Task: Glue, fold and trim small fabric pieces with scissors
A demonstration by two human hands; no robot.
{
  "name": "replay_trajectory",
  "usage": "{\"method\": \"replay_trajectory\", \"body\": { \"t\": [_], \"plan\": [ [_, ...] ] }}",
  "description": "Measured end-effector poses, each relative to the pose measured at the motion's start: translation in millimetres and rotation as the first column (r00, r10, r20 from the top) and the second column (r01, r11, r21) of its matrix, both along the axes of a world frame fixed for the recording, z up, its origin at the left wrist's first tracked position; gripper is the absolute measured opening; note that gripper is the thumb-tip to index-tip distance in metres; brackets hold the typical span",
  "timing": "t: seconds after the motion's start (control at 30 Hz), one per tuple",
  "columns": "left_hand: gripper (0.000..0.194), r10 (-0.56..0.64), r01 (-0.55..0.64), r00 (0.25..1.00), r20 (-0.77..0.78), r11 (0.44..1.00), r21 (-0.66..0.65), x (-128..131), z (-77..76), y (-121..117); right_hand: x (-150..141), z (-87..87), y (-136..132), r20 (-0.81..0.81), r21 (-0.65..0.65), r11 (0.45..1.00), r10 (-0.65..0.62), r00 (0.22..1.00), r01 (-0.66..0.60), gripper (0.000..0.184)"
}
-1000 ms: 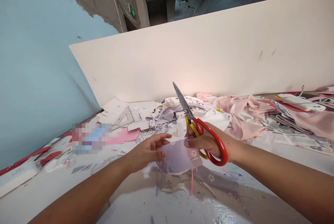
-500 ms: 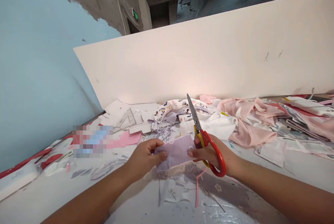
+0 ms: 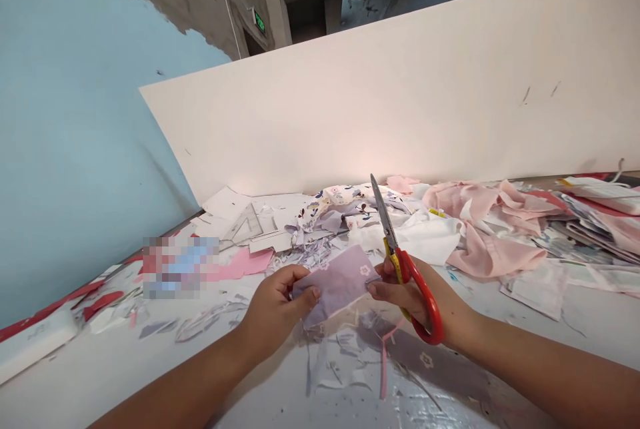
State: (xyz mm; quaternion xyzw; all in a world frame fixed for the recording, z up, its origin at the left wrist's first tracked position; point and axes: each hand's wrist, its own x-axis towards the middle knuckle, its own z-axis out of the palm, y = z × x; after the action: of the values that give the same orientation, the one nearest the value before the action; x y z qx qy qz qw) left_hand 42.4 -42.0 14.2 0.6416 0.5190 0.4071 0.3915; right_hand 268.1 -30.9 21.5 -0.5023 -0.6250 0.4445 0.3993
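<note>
A small lilac piece of fabric with pale flowers is stretched between my two hands, above the table. My left hand pinches its left edge between thumb and fingers. At the right edge, the thumb and fingertips of my right hand pinch the cloth. That same hand also keeps the scissors, whose red handles hang around the fingers; the blades are together and point up and away. Beneath the cloth lie a larger lilac strip with flowers and a narrow pink strip.
Fabric scraps cover the white table. Pink cloth and white cloth are heaped at the back right, beside flower-print fabric. A clear set square lies at the back left. A white board stands behind the table.
The lilac fabric has tilted, its right side turned so more flowers show. My right hand and the scissors have shifted slightly right in view. Both hands keep their pinch.
</note>
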Motion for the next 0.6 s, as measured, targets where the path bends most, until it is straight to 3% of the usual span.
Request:
{"method": "replay_trajectory", "body": {
  "t": [0.13, 0.37, 0.5, 0.6],
  "plan": [
    [0.021, -0.043, 0.043, 0.999, -0.021, 0.999, -0.021, 1, -5.0, -4, -5, 0.1, -6, 0.064, 0.011, 0.998, -0.069, 0.996, 0.069, 0.029],
    [0.021, -0.042, 0.044, 0.996, -0.084, 0.999, 0.018, 4, -5.9, -8, -5, -13.6, -3, 0.058, -0.015, 0.995, -0.102, 0.993, 0.103, 0.011],
    [0.019, -0.031, 0.038, 0.992, -0.126, 0.998, 0.058, 3, -7.5, -8, -2, -21.7, 0, -0.041, -0.032, 0.994, -0.109, 0.993, 0.108, 0.008],
    [0.019, 0.013, -0.009, 0.998, -0.067, 0.998, 0.063, 1, -7.7, -7, -2, -20.5, 0, -0.169, -0.048, 0.988, -0.151, 0.974, 0.145, 0.006]
  ]
}}
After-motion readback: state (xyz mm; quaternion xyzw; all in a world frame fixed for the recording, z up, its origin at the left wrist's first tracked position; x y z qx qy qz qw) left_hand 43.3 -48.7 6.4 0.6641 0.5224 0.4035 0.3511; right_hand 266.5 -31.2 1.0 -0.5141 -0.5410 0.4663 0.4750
